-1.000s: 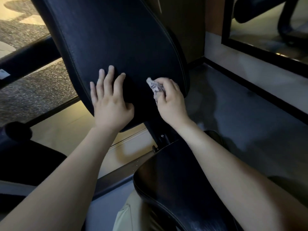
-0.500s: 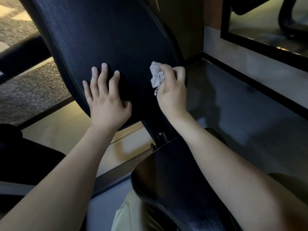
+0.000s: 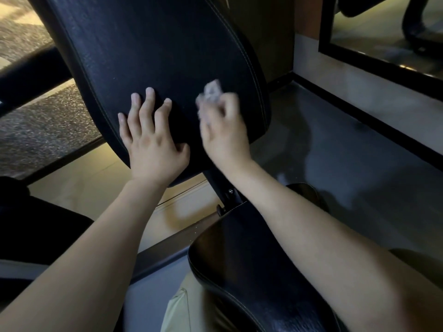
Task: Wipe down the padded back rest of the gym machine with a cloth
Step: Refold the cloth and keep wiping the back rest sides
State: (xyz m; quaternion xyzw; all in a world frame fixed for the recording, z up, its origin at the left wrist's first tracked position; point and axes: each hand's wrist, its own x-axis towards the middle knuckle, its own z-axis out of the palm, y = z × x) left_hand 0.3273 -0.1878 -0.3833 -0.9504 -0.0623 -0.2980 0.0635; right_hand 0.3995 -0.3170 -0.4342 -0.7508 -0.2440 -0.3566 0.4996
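Padded back rest (image 3: 155,56) of a gym machine is seen tilted across the upper ctr of the frame, its black stitched vinyl turned toward the camera. 2 bare hands are laid on its lower part. The left hand (image 3: 153,144) is pressed flat against the pad near the lower-left edge, w/ fingers (image 3: 146,109) straight and spread and nothing held. The right hand (image 3: 225,137) is set just beside it, to the right, fingers curled round a small crumpled pale cloth (image 3: 211,92) that is held against the pad. Hand and cloth are motion-blurred, so the exact grip can't be made out. The 2 hands are shown close together but not touching. Below the back rest, a dark support post (image 3: 223,188) w/ a bolt is visible, and a black seat pad (image 3: 251,259) is crossed by the right forearm. Grey floor (image 3: 347,164) is seen at right, w/ a dark-framed mirror (image 3: 383,32) at top right.
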